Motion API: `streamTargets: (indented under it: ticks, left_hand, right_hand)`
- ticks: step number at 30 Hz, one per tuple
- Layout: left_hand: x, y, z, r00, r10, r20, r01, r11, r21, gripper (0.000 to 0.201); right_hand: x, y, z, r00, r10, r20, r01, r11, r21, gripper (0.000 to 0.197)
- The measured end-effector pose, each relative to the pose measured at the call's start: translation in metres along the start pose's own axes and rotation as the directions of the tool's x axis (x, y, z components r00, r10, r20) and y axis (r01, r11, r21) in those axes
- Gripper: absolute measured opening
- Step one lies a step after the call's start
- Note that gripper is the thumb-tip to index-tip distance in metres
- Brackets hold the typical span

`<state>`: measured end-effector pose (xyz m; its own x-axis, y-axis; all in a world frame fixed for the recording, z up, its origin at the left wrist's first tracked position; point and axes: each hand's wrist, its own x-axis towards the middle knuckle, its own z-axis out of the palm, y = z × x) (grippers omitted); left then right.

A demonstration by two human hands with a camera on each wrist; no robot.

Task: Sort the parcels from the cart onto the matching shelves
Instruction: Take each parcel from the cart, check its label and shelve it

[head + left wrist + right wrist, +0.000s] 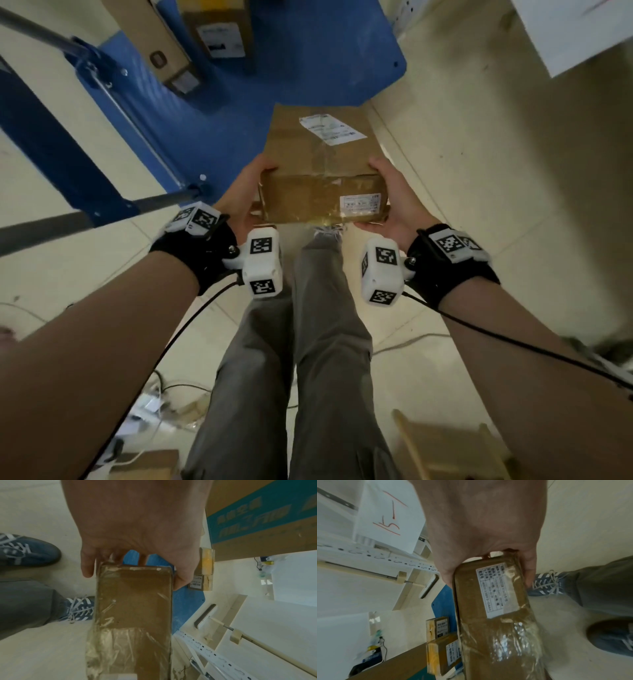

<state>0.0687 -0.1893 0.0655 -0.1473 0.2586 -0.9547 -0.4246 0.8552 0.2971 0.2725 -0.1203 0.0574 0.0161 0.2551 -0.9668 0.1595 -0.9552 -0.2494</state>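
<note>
I carry a brown taped cardboard parcel (318, 164) with white labels, level in front of my body. My left hand (245, 192) grips its left end, thumb on top and fingers underneath. My right hand (394, 195) grips the right end the same way. The left wrist view shows the parcel (133, 615) end-on with my left hand (137, 534) curled round it. In the right wrist view, the parcel (494, 615) shows a printed label under my right hand (484, 527). The blue cart (239, 113) lies just beyond, holding two more parcels (219, 31).
The cart's metal handle (137, 113) rises at the left. A white perforated shelf upright (214, 654) and a shelf sign with red writing (390, 513) stand to the right. Cables (164, 394) and a cardboard piece lie on the floor by my feet. A large printed carton (257, 520) stands behind the cart.
</note>
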Motion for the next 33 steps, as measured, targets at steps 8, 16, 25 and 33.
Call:
streamTargets:
  ticks: [8, 16, 25, 33]
  left_hand:
    - [-0.041, -0.032, -0.017, 0.994, -0.104, 0.046, 0.093, 0.977, 0.19, 0.045]
    - [-0.046, -0.074, 0.025, 0.977, 0.206, 0.048, -0.206, 0.872, 0.444, 0.092]
    - [-0.071, -0.124, 0.082, 0.751, 0.552, 0.364, -0.586, 0.3, 0.753, 0.102]
    - [-0.058, -0.128, 0.083, 0.659, 0.586, 0.472, -0.673, 0.179, 0.717, 0.103]
  right_hand:
    - [-0.052, 0.095, -0.023, 0.992, 0.069, 0.11, -0.095, 0.962, 0.256, 0.03]
    - [-0.051, 0.15, -0.059, 0.993, 0.103, -0.058, -0.086, 0.968, 0.235, 0.023]
    - [-0.039, 0.135, -0.106, 0.971, -0.031, -0.235, 0.166, 0.798, 0.58, 0.058]
    - [-0.037, 0.129, -0.129, 0.982, -0.039, -0.183, 0.159, 0.686, 0.71, 0.056]
